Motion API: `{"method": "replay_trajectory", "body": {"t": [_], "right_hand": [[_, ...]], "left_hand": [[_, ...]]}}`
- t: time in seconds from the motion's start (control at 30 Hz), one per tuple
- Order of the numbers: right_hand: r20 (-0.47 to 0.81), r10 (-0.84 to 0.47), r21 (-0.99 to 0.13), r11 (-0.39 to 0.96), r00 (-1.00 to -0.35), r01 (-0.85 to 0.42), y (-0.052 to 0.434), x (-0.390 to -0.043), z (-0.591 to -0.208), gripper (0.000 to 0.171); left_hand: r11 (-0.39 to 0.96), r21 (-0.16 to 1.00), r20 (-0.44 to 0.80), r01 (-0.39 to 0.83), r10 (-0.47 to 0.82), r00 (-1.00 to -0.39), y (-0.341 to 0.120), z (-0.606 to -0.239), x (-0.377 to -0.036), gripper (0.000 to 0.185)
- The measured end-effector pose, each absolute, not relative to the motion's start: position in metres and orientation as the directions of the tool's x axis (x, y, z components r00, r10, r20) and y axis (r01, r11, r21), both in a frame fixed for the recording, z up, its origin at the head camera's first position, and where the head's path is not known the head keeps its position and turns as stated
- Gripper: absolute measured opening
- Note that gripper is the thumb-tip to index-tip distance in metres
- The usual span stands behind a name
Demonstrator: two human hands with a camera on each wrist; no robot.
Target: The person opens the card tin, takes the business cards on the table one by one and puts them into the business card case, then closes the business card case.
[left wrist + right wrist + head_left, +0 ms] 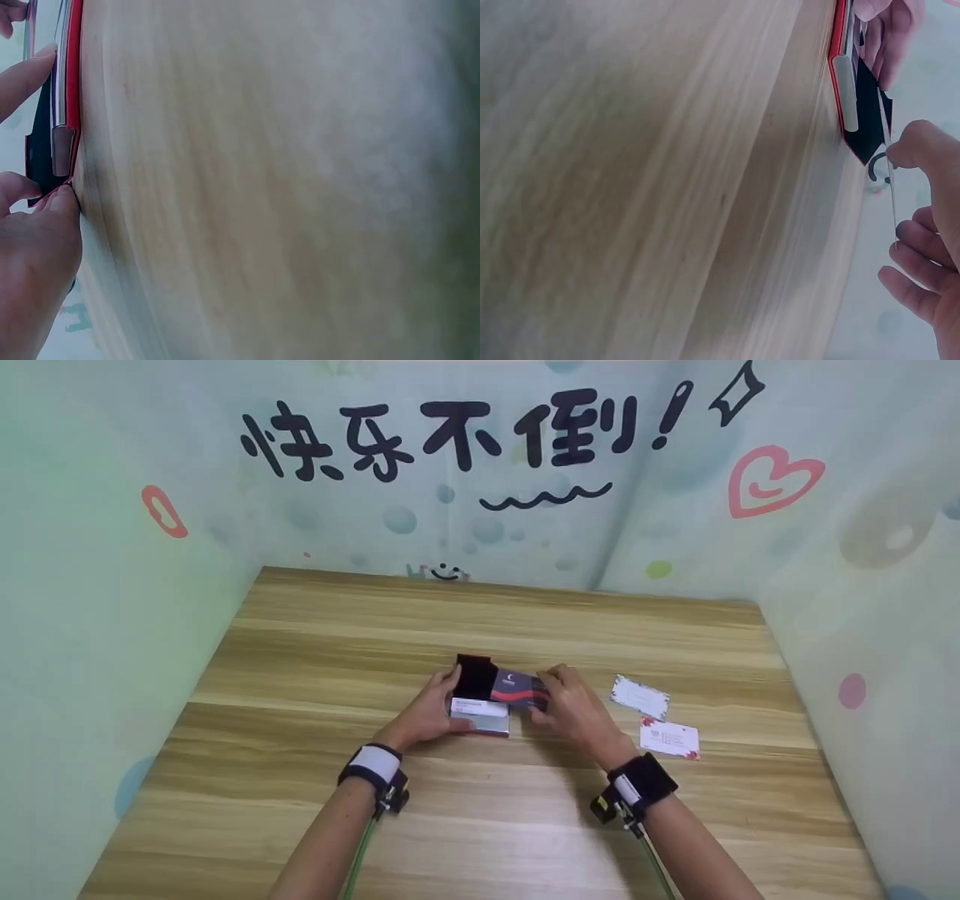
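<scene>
My left hand [431,712] grips an open business card case [491,724] by its left side, thumb along its near part. The case has a black-lined lid [472,679] raised at the back and a silvery part at the front, where a white card edge shows. In the left wrist view its outer shell [73,75] is red. My right hand [574,705] pinches the right end of a dark business card [516,688] with a red wave. This card overlaps the case's right side; in the right wrist view the card [892,199] appears edge-on, near the lid.
Two light cards lie right of my right hand on the wooden table [337,645]: a blue-edged card [640,697] and, nearer me, a white card with red corners [670,737]. A printed cloth backdrop [450,525] stands behind the table and along both sides.
</scene>
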State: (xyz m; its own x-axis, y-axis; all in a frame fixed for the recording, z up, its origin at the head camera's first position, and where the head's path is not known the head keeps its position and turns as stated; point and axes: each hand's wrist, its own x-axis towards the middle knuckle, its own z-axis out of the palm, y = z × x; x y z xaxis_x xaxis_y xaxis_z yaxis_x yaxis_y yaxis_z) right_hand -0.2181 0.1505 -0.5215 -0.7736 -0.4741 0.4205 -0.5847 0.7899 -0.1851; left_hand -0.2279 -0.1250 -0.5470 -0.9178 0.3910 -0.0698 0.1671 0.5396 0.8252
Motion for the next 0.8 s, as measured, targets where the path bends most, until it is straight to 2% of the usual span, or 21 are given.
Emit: {"method": "replay_trajectory", "body": {"t": [0.23, 0.6, 0.8], "right_hand": [[0.429, -0.509, -0.202, 0.751, -0.746, -0.628, 0.145, -0.221, -0.524, 0.058], [0.354, -0.532, -0.266, 0.732, -0.770, -0.628, 0.129, -0.222, -0.525, 0.056], [0.360, -0.554, -0.289, 0.699, -0.751, -0.654, 0.117, -0.224, -0.525, 0.057]], "left_hand": [[0.540, 0.825, -0.070, 0.165, 0.388, -0.919, -0.124, -0.547, -0.228, 0.113], [0.539, 0.832, -0.102, 0.133, 0.384, -0.918, -0.124, -0.545, -0.226, 0.113], [0.534, 0.835, -0.098, 0.134, 0.382, -0.919, -0.125, -0.545, -0.227, 0.112]]}}
